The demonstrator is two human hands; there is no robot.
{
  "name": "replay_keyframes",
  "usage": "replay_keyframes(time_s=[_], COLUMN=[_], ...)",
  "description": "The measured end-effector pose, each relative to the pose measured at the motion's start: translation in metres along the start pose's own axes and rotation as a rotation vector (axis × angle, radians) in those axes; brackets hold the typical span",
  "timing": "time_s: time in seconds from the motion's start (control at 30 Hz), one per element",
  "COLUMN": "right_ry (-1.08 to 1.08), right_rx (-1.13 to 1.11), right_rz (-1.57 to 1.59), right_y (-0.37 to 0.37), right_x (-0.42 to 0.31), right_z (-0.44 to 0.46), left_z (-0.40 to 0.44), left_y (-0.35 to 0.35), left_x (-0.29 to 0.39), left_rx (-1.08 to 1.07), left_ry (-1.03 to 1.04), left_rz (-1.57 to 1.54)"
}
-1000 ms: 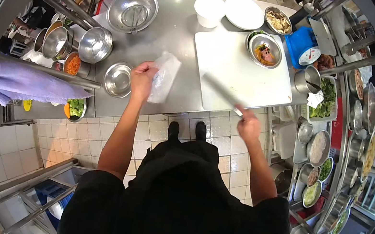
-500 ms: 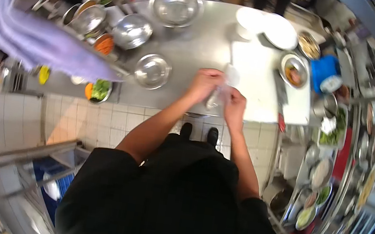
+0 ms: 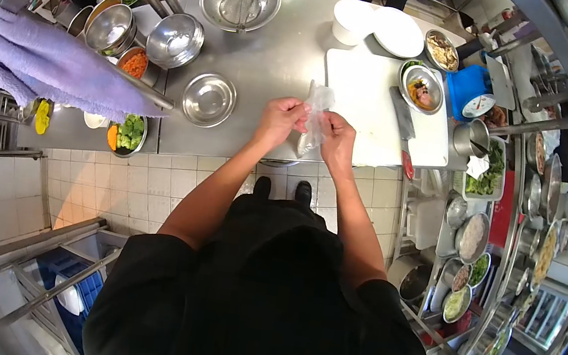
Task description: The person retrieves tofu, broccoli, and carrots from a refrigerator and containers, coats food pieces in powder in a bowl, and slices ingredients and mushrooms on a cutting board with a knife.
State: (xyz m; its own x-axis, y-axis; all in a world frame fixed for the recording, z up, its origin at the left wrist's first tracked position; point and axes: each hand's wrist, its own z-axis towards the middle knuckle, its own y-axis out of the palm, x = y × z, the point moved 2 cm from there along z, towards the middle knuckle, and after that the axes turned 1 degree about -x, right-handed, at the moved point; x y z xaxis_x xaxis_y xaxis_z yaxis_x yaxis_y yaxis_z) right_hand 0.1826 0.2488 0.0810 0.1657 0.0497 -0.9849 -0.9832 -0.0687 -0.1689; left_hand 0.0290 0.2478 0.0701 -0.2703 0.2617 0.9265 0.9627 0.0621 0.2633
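My left hand (image 3: pixel 280 121) and my right hand (image 3: pixel 337 140) grip a clear plastic bag (image 3: pixel 316 117) from either side, above the front of the steel table (image 3: pixel 271 65). The fingers of both hands are closed on the thin film. Something pale shows at the bag's lower end, too indistinct to name. To the left of my left hand stands a steel bowl (image 3: pixel 209 100). Right of my right hand lies a white cutting board (image 3: pixel 363 90), bearing a knife with a red handle (image 3: pixel 408 165) and a bowl of mixed food (image 3: pixel 422 89).
Stacked steel bowls (image 3: pixel 175 41) and a large bowl with a strainer (image 3: pixel 240 0) stand to the left and back. A purple towel (image 3: pixel 59 59) hangs over a rail. Blue scale (image 3: pixel 470 91) sits at the right, beside shelves of food pans (image 3: pixel 472 236).
The whole view has shifted slightly and become sharper. My hands have stayed on the plastic bag, which now hangs more stretched out between them.
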Motion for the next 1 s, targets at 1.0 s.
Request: replay_keyframes(time_s=[1.0], right_ry=[-0.023], right_rx=[0.014], right_rz=[-0.854], right_y=[-0.043], right_x=[0.034], right_z=[0.01], left_z=[-0.014], left_y=[0.057], left_x=[-0.029], left_rx=[-0.131], left_ry=[0.256], left_rz=[-0.001])
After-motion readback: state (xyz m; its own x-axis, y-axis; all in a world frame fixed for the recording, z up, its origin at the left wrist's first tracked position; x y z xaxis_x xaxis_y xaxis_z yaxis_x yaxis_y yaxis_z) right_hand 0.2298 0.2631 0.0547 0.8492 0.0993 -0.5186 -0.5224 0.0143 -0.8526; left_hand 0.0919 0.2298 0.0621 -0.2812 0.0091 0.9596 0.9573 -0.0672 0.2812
